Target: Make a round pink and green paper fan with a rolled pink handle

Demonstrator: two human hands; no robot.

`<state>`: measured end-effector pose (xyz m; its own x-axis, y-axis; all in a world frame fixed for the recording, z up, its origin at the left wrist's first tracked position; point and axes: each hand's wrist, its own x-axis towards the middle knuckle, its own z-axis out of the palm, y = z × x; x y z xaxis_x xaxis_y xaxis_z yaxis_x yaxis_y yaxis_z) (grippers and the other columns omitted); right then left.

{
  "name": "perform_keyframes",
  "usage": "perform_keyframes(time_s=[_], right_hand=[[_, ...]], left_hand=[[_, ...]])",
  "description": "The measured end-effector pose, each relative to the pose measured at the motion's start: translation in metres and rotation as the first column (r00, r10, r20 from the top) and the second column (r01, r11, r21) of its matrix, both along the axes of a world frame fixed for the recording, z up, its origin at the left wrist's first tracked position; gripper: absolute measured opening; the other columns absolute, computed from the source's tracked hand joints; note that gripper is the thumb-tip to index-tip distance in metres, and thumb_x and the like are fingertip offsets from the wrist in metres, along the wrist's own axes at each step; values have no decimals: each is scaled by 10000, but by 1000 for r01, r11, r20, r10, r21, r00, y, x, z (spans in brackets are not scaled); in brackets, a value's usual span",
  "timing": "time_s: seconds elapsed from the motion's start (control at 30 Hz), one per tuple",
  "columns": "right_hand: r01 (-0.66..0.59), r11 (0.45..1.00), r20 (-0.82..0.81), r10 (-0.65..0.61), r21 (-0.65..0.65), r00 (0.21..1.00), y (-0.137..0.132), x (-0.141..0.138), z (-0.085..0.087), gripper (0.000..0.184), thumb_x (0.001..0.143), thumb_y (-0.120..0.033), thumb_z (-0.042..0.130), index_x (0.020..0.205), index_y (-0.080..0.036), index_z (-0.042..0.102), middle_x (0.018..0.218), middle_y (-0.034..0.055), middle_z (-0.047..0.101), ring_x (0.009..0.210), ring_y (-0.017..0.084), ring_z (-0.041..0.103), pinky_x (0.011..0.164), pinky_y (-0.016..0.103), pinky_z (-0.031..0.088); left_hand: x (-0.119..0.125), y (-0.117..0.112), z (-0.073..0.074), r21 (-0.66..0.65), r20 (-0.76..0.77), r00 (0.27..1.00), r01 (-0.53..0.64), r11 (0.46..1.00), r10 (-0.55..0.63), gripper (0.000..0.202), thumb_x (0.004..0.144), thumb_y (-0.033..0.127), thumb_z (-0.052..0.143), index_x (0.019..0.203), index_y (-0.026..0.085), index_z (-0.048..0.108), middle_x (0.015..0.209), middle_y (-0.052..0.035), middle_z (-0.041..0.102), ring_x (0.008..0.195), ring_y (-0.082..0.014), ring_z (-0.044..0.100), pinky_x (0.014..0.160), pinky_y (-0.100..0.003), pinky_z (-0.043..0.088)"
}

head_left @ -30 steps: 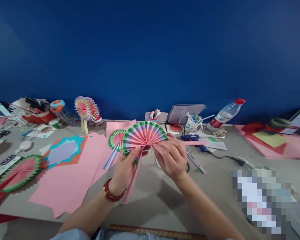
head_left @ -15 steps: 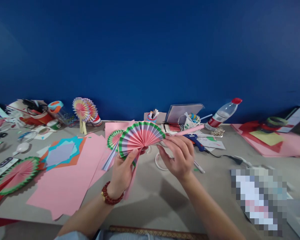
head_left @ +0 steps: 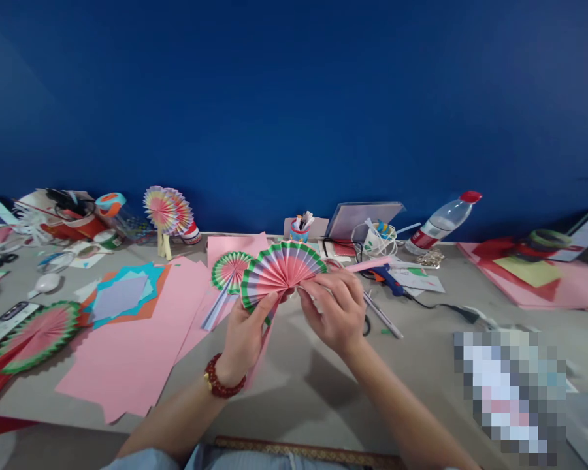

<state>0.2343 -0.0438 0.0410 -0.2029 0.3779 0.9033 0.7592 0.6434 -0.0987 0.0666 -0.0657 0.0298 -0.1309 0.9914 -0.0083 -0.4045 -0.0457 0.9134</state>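
Observation:
A pleated paper fan [head_left: 280, 267], pink with grey and green-and-white bands, is spread in a half circle above the table's middle. My left hand [head_left: 245, 333], with a red bead bracelet on its wrist, pinches the fan at its hub from below, over a pink strip handle [head_left: 261, 356] that hangs down. My right hand [head_left: 334, 310] is closed on the fan's right end, where a second pink strip [head_left: 370, 264] sticks out to the right. A smaller fan [head_left: 229, 271] lies on the table just behind.
Pink paper sheets [head_left: 137, 339] cover the left of the grey table [head_left: 298, 385]. A finished fan [head_left: 36, 333] lies far left and another stands upright [head_left: 169, 212]. A blue glue gun [head_left: 386, 277], a bottle [head_left: 441, 225], a cup [head_left: 378, 240] and red papers [head_left: 534, 274] lie right.
My right hand has drawn in toward the fan's hub and the fan's right end has closed slightly. The pink strip on the right has dropped a little. My left hand has barely moved.

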Motion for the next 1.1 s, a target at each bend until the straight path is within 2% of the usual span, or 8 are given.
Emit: perform_keyframes(time_s=[0.27, 0.4, 0.5, 0.63, 0.77, 0.87, 1.0, 1.1], right_hand=[[-5, 996, -17, 4, -84, 1000, -5, -13, 2, 135, 865, -174, 680, 966, -263, 680, 909, 27, 705, 892, 221, 602, 935, 403, 465], [8, 980, -20, -12, -201, 1000, -8, -21, -6, 195, 868, -291, 666, 1049, -221, 648, 1013, 83, 683, 1000, 274, 580, 990, 468, 432], [17, 954, -18, -23, -300, 1000, -8, -27, -14, 281, 857, -343, 634, 1094, -193, 619, 1097, 117, 650, 1098, 315, 545, 1058, 526, 375], [48, 925, -15, -58, -376, 998, -6, -32, -18, 283, 820, -302, 632, 1078, -189, 610, 1142, 110, 636, 1122, 314, 535, 1110, 537, 326], [82, 929, -4, -89, -361, 996, -4, -32, -17, 208, 824, -302, 631, 1009, -205, 629, 1098, 85, 653, 1069, 291, 548, 1115, 525, 328], [98, 942, 11, -100, -321, 995, -3, -30, -17, 152, 830, -286, 638, 969, -225, 642, 1052, 63, 674, 1035, 279, 557, 1109, 521, 332], [69, 954, 39, -60, -293, 997, -3, -26, -19, 95, 840, -265, 645, 932, -243, 649, 995, 33, 701, 987, 264, 571, 1123, 520, 307], [54, 958, 45, -43, -281, 998, -4, -25, -20, 59, 854, -252, 651, 912, -248, 652, 943, 18, 711, 949, 246, 579, 1143, 523, 278]], left_hand=[[0, -1, -1, 35, -113, 992, -57, 998, 61, 183, 817, 356, 758, 932, 214, 768, 940, -24, 774, 898, -190, 710, 878, -298, 540], [4, -2, -6, 32, -151, 986, -65, 997, 69, 180, 841, 370, 728, 909, 206, 759, 922, -29, 761, 897, -194, 695, 853, -295, 533], [10, -1, -18, 5, -43, 996, -83, 997, 83, 220, 832, 379, 735, 970, 208, 743, 996, -27, 758, 938, -187, 687, 890, -297, 523], [18, -3, -31, -70, 176, 982, -56, 996, 68, 226, 808, 333, 763, 995, 207, 740, 1061, -29, 758, 998, -182, 679, 930, -296, 504], [18, -7, -33, -150, 330, 939, -54, 987, 101, 256, 765, 329, 787, 980, 196, 750, 1015, -39, 765, 935, -190, 695, 857, -296, 520], [13, -6, -31, -199, 376, 924, 4, 980, 73, 291, 747, 383, 791, 953, 182, 754, 983, -52, 762, 913, -201, 695, 805, -296, 524], [2, 0, -32, -277, 301, 952, 41, 960, 46, 299, 693, 347, 835, 923, 178, 749, 1030, -71, 752, 905, -208, 693, 752, -296, 534], [-3, 2, -38, -283, 242, 970, 40, 958, 31, 309, 701, 346, 828, 956, 193, 742, 1054, -71, 742, 916, -213, 692, 747, -298, 544]])
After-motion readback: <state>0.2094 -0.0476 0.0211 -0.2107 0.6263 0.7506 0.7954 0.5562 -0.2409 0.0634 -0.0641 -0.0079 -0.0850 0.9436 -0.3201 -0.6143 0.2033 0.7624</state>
